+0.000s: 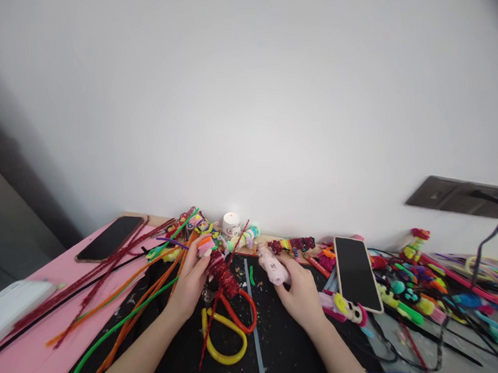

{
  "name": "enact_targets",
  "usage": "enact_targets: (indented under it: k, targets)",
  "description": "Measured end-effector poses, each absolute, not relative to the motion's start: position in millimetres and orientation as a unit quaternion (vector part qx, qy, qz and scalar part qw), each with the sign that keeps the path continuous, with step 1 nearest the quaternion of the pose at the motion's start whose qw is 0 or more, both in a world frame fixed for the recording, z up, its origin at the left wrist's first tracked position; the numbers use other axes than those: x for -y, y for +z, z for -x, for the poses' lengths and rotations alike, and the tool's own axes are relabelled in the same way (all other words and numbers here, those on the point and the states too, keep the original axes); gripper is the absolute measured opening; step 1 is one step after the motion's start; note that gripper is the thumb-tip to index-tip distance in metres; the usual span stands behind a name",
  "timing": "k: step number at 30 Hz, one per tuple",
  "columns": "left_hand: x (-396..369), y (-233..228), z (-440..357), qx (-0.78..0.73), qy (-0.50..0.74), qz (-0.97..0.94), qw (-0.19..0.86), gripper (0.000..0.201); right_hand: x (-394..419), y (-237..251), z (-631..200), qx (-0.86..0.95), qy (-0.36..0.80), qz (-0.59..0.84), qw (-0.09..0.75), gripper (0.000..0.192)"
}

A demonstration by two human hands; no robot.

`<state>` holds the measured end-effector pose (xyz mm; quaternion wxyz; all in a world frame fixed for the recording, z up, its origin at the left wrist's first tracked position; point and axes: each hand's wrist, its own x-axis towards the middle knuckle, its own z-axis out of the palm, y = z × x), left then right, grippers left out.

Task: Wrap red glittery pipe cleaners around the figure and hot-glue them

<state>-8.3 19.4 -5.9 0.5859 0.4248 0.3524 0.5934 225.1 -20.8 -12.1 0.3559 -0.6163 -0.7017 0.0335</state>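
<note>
Head view: our left hand (190,281) pinches a light, bendy glittery red pipe-cleaner coil (221,275) above the black mat (287,344), best held mid-coil, while our right hand (298,294) clasps a pink glue gun (273,267).

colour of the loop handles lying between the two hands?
One loop is yellow, the other loop red-orange; clearest in the head view.

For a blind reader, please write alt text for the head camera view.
Two bare hands work among pipe cleaners: the left hand holds a red glitter twist, the right hand a pale pink tool. A phone lies to the right.
</note>
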Motion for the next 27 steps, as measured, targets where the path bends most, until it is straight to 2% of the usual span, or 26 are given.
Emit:
enact_targets:
  k: [4, 8, 12, 18, 22, 27]
  targets:
    - [-19, -7, 7, -0.341, 0.564, -0.423, 0.621, 0.044, 18, -24, -226, 0.681, -0.029, 0.680, 0.271, 0.046]
    - [-15, -3, 5, -0.315, 0.524, -0.400, 0.683, 0.037, 20, -25, -221, 0.673, -0.069, 0.691, 0.254, 0.049]
    - [-13, 1, 4, -0.312, 0.502, -0.375, 0.714, 0.036, 23, -18, -218, 0.668, -0.072, 0.682, 0.289, 0.044]
    - [-16, -5, 8, -0.285, 0.504, -0.323, 0.748, 0.032, 24, -15, -220, 0.688, -0.024, 0.600, 0.408, 0.028]
    - [-13, -3, 10, -0.229, 0.478, -0.297, 0.794, 0.026, 29, -15, -214, 0.725, 0.055, 0.531, 0.435, 0.035]
    - [-6, 3, 10, -0.192, 0.422, -0.273, 0.843, 0.020, 35, -12, -201, 0.766, 0.146, 0.473, 0.410, 0.051]
